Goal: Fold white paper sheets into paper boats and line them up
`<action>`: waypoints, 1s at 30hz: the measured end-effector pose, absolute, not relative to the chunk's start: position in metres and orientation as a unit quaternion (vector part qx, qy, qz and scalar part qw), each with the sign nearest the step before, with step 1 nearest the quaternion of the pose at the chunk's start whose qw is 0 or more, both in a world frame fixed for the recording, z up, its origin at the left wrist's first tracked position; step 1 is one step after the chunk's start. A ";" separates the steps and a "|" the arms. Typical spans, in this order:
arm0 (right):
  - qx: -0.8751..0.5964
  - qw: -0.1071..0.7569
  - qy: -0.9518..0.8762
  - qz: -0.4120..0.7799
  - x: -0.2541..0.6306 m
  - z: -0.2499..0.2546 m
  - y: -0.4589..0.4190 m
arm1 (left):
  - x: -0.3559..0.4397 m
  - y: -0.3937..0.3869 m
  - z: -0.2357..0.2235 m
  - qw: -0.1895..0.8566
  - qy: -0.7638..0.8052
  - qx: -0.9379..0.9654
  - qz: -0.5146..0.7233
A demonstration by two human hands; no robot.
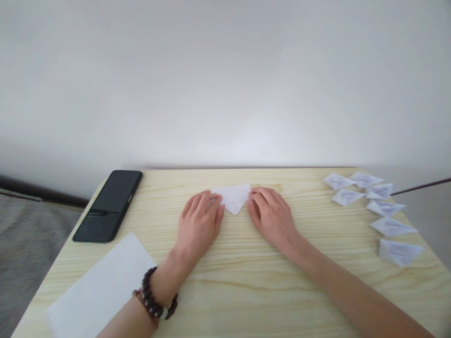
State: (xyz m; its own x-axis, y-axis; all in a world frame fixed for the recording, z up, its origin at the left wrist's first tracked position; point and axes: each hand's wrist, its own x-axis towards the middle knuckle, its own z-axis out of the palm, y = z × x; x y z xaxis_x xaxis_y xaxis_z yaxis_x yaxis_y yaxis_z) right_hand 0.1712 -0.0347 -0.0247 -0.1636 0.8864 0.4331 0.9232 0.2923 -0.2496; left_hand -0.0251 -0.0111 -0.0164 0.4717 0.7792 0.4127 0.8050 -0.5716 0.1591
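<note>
- The folded paper sits near the far edge of the bench, between the two hands, its blunt point turned toward the person.
- The left hand has its fingers drawn in, nearly closed, with the thumb close to the fingertips, holding the paper's left end.
- The right hand mirrors it at the right end, fingers bent and little gap left between thumb and forefinger.
- The step in hand looks like folding or creasing, with both ends steadied; the paper is small and pale, so whether it lies flat or is slightly raised is hard to tell.
- A next move would seem to call for keeping both ends level and the layers aligned while pressure goes along the fold.
- Seven pointed paper shapes stand grouped along the right side of the bench, well apart from the right hand.
- On the left lie a dark phone and, nearer the person, a white sheet, partly behind the left forearm and its beaded bracelet.
</note>
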 end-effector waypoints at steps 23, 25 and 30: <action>-0.520 0.279 -0.789 0.172 0.181 -0.023 -0.004 | -0.033 0.014 -0.024 -0.095 -0.460 -0.851 -0.234; -0.517 0.287 -0.784 0.189 0.182 -0.022 -0.004 | -0.032 0.013 -0.023 -0.099 -0.464 -0.850 -0.231; -0.473 0.348 -0.779 0.222 0.184 -0.021 -0.006 | -0.032 0.013 -0.019 -0.159 -0.440 -0.847 -0.254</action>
State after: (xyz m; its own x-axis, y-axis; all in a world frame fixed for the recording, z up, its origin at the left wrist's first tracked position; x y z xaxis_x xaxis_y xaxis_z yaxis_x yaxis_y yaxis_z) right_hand 0.1840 -0.0059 -0.0210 -0.3106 0.8907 0.3319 0.5825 0.4543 -0.6740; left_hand -0.0323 0.0129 -0.0191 0.4838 0.8255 0.2908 0.6637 -0.5626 0.4930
